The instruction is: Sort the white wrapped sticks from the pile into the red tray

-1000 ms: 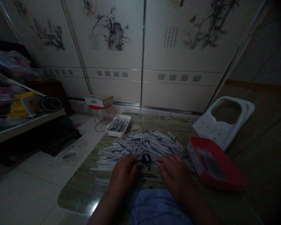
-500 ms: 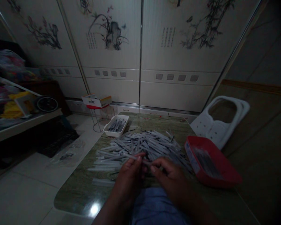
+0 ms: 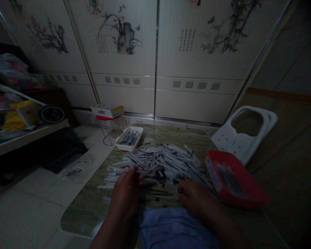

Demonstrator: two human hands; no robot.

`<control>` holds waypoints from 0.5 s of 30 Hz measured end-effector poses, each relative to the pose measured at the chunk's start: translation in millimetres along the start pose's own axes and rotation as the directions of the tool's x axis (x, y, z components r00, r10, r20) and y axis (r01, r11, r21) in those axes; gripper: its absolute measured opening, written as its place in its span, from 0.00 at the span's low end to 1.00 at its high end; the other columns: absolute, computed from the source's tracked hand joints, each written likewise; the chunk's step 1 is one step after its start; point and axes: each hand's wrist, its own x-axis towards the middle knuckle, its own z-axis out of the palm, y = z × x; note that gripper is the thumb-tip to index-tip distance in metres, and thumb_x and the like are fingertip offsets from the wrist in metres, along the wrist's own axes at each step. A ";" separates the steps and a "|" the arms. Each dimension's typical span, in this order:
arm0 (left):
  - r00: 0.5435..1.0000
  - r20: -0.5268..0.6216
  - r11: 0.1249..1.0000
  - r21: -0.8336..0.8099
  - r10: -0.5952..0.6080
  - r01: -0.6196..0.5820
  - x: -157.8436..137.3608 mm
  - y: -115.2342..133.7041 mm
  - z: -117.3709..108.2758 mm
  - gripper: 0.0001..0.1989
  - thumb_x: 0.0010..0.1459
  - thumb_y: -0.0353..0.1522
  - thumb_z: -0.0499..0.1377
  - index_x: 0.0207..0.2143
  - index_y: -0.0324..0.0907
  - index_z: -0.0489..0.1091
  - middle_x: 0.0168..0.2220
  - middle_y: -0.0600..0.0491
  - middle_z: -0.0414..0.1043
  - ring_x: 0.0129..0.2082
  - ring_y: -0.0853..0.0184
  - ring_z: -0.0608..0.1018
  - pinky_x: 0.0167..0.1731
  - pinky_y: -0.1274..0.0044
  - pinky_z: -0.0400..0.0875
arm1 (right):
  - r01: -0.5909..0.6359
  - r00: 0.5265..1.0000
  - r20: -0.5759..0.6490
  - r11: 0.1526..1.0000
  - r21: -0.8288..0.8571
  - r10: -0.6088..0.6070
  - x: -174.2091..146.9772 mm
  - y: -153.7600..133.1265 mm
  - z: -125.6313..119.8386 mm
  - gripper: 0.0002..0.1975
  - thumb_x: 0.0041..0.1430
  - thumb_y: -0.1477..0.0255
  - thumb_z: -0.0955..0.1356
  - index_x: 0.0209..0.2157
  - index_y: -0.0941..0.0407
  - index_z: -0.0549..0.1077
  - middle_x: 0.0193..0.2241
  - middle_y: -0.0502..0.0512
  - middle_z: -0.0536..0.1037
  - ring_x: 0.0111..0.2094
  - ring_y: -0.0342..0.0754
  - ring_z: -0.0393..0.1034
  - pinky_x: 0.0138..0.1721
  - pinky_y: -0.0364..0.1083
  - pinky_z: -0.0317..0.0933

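Centrally on the bench (image 3: pixel 77 214), thin tubes (image 3: pixel 171 160) lie heaped between a white tray (image 3: pixel 124 148) toward the left edge and a red tray (image 3: pixel 251 185) toward the right, presumably for easy reach, left hand (image 3: pixel 125 186) and right hand (image 3: pixel 193 193) half-curled nearside, any grip too dark to tell.

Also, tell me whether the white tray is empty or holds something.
The white tray is not empty: slim pale and dark pieces lie inside it.

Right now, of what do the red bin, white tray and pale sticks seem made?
Red bin: probably plastic, smooth, with rounded corners. White tray: likely plastic, smooth, thin rim. Pale sticks: perhaps plastic, cloudy, straight and slender; dimness leaves this open.
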 end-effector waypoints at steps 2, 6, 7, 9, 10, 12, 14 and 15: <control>1.000 -0.001 1.000 0.005 0.000 0.000 1.1 -1.2 -1.4 0.11 0.55 0.35 0.67 0.37 0.38 0.74 0.31 0.54 0.73 0.27 0.71 0.75 0.24 0.81 0.71 | 0.005 1.000 0.017 1.000 -0.002 -0.005 1.4 0.7 0.8 0.03 0.57 0.73 0.67 0.33 0.54 0.73 0.33 0.52 0.77 0.35 0.47 0.70 0.31 0.44 0.48; 1.000 0.002 1.000 0.004 -0.001 0.001 3.8 -5.5 -5.1 0.12 0.54 0.36 0.68 0.38 0.39 0.74 0.31 0.55 0.73 0.27 0.71 0.76 0.24 0.81 0.70 | 0.028 0.999 0.043 1.000 -0.006 -0.028 0.7 0.4 -0.6 0.04 0.60 0.72 0.66 0.34 0.54 0.74 0.35 0.54 0.78 0.36 0.48 0.70 0.32 0.44 0.49; 1.000 0.005 1.000 0.007 -0.003 0.003 4.1 -6.4 -5.5 0.13 0.54 0.37 0.68 0.38 0.39 0.74 0.31 0.55 0.73 0.27 0.71 0.76 0.24 0.81 0.71 | 0.034 0.998 0.047 0.999 -0.006 -0.034 0.0 -0.1 -0.9 0.04 0.60 0.72 0.66 0.34 0.55 0.74 0.35 0.55 0.78 0.36 0.48 0.70 0.32 0.44 0.50; 1.000 0.007 1.000 0.021 -0.012 0.012 4.2 -7.3 -5.1 0.13 0.55 0.37 0.68 0.38 0.39 0.74 0.32 0.54 0.74 0.27 0.71 0.76 0.25 0.81 0.71 | 0.048 0.997 0.054 0.999 -0.002 -0.048 -1.8 -1.3 -1.3 0.04 0.61 0.73 0.65 0.34 0.55 0.73 0.36 0.55 0.78 0.37 0.49 0.70 0.33 0.44 0.50; 1.000 0.008 0.999 0.027 -0.017 0.017 4.0 -7.4 -4.5 0.12 0.55 0.37 0.68 0.38 0.39 0.74 0.32 0.54 0.74 0.27 0.72 0.76 0.25 0.81 0.70 | 0.057 0.997 0.057 0.998 0.000 -0.057 -2.9 -2.0 -1.7 0.04 0.61 0.73 0.65 0.34 0.55 0.73 0.36 0.55 0.78 0.37 0.49 0.70 0.33 0.44 0.51; 1.000 0.010 0.999 0.029 -0.026 0.026 3.3 -7.2 -3.4 0.12 0.55 0.37 0.67 0.38 0.39 0.74 0.32 0.55 0.74 0.27 0.72 0.76 0.25 0.81 0.70 | 0.079 0.995 0.060 0.997 0.016 -0.080 -5.8 -3.3 -3.5 0.04 0.62 0.73 0.65 0.35 0.54 0.72 0.36 0.53 0.78 0.37 0.48 0.70 0.34 0.44 0.51; 1.000 0.014 0.999 0.021 -0.025 0.025 2.9 -7.1 -3.1 0.12 0.55 0.36 0.67 0.38 0.39 0.74 0.32 0.54 0.74 0.28 0.72 0.76 0.25 0.81 0.70 | 0.081 0.995 0.056 0.995 0.056 -0.084 -9.0 -4.5 -7.1 0.05 0.63 0.72 0.64 0.34 0.54 0.71 0.35 0.53 0.77 0.36 0.48 0.69 0.34 0.44 0.52; 1.000 0.019 1.000 0.017 -0.022 0.022 2.9 -7.3 -3.3 0.12 0.55 0.36 0.68 0.38 0.39 0.74 0.32 0.54 0.74 0.28 0.71 0.76 0.25 0.81 0.70 | 0.075 0.995 0.051 0.994 0.082 -0.080 -10.5 -5.0 -9.5 0.05 0.64 0.71 0.64 0.34 0.54 0.71 0.35 0.52 0.77 0.36 0.48 0.69 0.33 0.44 0.52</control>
